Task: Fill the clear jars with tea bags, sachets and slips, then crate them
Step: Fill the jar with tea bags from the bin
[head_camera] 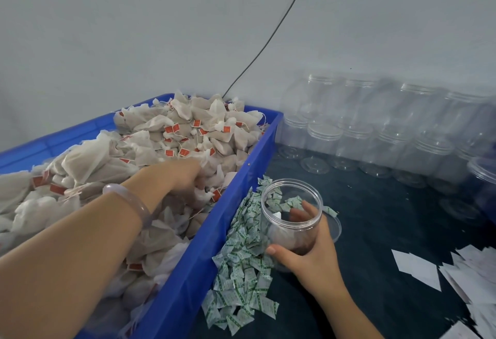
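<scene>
My left hand reaches into the blue crate and digs its curled fingers into the heap of white tea bags with red tags. My right hand grips a clear open jar, tilted toward the crate, thumb on its near side and fingers round the far side. The jar stands on the dark table beside a strip of green-and-white sachets. White paper slips lie at the right edge.
Several empty clear jars are stacked in rows against the grey wall at the back right. A black cable hangs down the wall behind the crate. Dark table surface stretches between the jar and the slips.
</scene>
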`<state>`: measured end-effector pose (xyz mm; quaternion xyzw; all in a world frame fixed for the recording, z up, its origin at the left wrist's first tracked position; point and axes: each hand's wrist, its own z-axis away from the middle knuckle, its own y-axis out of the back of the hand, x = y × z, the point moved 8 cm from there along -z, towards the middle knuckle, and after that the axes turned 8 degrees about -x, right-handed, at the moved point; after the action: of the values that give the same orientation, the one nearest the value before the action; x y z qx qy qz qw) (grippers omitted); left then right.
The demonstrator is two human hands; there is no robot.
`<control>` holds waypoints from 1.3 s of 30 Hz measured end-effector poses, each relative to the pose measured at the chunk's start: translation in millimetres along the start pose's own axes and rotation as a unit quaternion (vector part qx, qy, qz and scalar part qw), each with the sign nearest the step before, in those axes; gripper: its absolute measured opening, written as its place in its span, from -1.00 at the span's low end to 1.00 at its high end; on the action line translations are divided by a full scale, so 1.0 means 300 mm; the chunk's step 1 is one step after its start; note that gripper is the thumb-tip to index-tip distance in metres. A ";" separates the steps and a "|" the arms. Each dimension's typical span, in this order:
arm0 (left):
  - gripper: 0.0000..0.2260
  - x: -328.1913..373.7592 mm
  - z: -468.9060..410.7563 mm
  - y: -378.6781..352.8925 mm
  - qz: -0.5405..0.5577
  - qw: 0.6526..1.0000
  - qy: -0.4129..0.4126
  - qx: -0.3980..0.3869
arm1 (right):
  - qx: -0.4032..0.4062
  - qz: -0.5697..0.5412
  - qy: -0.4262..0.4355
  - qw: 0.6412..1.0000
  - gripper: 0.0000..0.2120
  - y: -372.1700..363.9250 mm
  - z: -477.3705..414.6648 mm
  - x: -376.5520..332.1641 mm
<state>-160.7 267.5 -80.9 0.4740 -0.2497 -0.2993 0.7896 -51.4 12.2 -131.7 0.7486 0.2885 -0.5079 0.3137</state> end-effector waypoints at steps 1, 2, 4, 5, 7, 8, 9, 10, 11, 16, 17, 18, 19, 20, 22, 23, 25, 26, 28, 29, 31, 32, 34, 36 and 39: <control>-0.75 -0.005 -0.003 -0.015 0.024 1.000 -0.006 -0.013 | -0.001 -0.002 0.001 1.000 -0.11 -0.001 -0.001 0.000; -0.81 -0.005 -0.004 -0.021 0.030 0.999 -0.010 -0.020 | -0.002 -0.002 0.002 1.000 -0.11 -0.001 -0.001 -0.001; -0.92 -0.004 -0.004 0.016 0.016 0.999 -0.026 0.023 | 0.000 0.001 0.003 1.000 -0.12 -0.002 0.000 -0.002; -0.95 0.003 -0.001 0.048 0.019 0.997 -0.046 0.058 | 0.001 0.003 0.005 1.000 -0.12 0.000 0.000 -0.003; -0.86 0.023 0.027 0.101 0.107 0.983 -0.104 0.105 | -0.001 0.003 0.003 1.000 -0.11 0.000 0.000 0.002; -0.84 0.033 0.048 0.127 0.189 0.966 -0.131 0.120 | -0.002 0.003 0.002 1.000 -0.11 -0.002 0.000 0.003; -0.83 0.046 0.077 0.151 0.276 0.939 -0.156 0.133 | -0.002 0.003 0.002 1.000 -0.11 -0.003 0.000 0.003; -0.83 0.070 0.108 0.170 0.358 0.905 -0.185 0.137 | -0.001 0.003 0.003 1.000 -0.11 -0.003 -0.001 0.002; -0.85 0.108 0.144 0.184 0.426 0.868 -0.221 0.127 | -0.001 0.003 0.003 1.000 -0.11 -0.003 -0.002 0.002; -0.65 0.396 0.330 0.201 0.457 0.775 -0.434 0.057 | -0.006 -0.002 -0.007 1.000 -0.03 -0.004 0.000 0.003; -0.70 0.436 0.345 0.186 0.416 0.793 -0.439 0.074 | -0.005 -0.002 -0.006 1.000 -0.02 -0.003 0.001 0.002; -0.75 0.466 0.348 0.167 0.366 0.819 -0.431 0.095 | -0.004 -0.003 -0.004 1.000 -0.02 -0.003 0.002 -0.001; -0.80 0.489 0.345 0.143 0.303 0.849 -0.417 0.113 | -0.005 -0.006 -0.002 1.000 -0.03 -0.003 0.002 -0.004; -0.83 0.509 0.338 0.116 0.227 0.878 -0.402 0.124 | -0.007 -0.008 -0.002 1.000 -0.06 -0.003 0.001 -0.006; -0.84 0.532 0.327 0.067 0.098 0.911 -0.380 0.128 | -0.007 -0.009 -0.007 1.000 -0.16 -0.004 -0.001 -0.002; -0.81 0.539 0.326 0.056 0.070 0.913 -0.384 0.122 | -0.005 -0.011 -0.008 1.000 -0.20 -0.002 -0.001 -0.002; -0.74 0.531 0.339 0.087 0.100 0.900 -0.409 0.114 | 0.000 -0.012 -0.006 1.000 -0.16 0.001 -0.001 0.000; -0.75 0.505 0.338 0.129 0.142 0.893 -0.407 0.133 | 0.002 -0.013 -0.005 1.000 -0.13 0.003 -0.001 0.003; -0.77 0.386 0.285 0.217 0.199 0.895 -0.337 0.214 | 0.001 -0.015 -0.006 1.000 -0.10 0.003 0.003 0.009; -0.74 0.311 0.250 0.240 0.190 0.910 -0.278 0.241 | -0.001 -0.014 -0.004 1.000 -0.10 0.002 0.004 0.010; -0.70 0.170 0.149 0.190 0.110 0.963 -0.168 0.179 | -0.004 -0.010 -0.004 1.000 -0.10 0.000 0.005 0.010; -0.69 0.113 0.098 0.125 0.057 0.984 -0.129 0.106 | -0.004 -0.010 -0.003 1.000 -0.10 -0.001 0.004 0.011; -0.71 0.022 0.032 0.011 -0.011 0.997 -0.075 -0.004 | -0.007 -0.014 -0.002 1.000 -0.09 -0.003 0.003 0.011; -0.73 -0.014 0.003 -0.024 -0.002 0.998 -0.057 -0.022 | -0.008 -0.011 0.000 1.000 -0.10 -0.003 0.003 0.009; -0.77 -0.015 -0.023 -0.023 -0.022 0.998 -0.049 -0.012 | -0.007 -0.005 0.001 1.000 -0.10 0.001 0.006 0.007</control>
<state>-160.6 272.2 -90.4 0.4546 -0.2741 -0.3426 0.7752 -51.6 11.0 -134.0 0.7455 0.2956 -0.5070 0.3160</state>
